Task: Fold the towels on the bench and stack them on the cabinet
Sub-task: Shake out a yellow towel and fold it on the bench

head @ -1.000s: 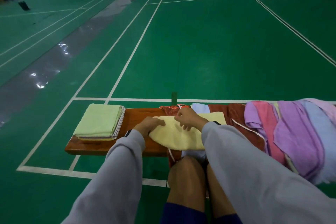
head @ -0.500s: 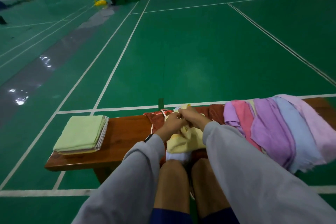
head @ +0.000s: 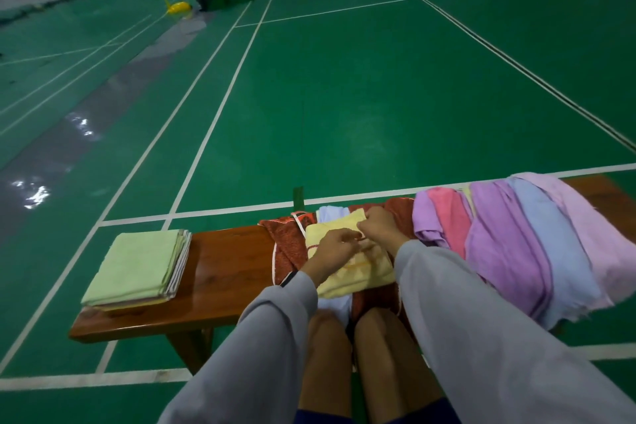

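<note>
Head view. Step in hand: folding, judged mid-fold on a single towel. The yellow towel (head: 358,270) lies part-folded on the desk (head: 227,272), at its near centre, on top of a rust-red cloth (head: 287,244) and a pale blue one (head: 330,212).

The left hand (head: 335,248) and right hand (head: 378,227) meet over the towel's far half, almost touching each other. Both have their fingers curled in and appear to pinch a fold of the yellow cloth; the fingertips are turned away from the camera, so the exact grip cannot be confirmed.

A folded stack (head: 137,265), green towel uppermost, sits at the left end of the desk, well apart from the hands. The unfolded towels (head: 516,244), in pink, purple and blue, are draped over the right end.

No cabinet is in sight. Judgement: the next move calls for bringing the pinched edge over so the corners meet, pressing it flat, then carrying the towel left to the stack. Much of the task remains.
</note>
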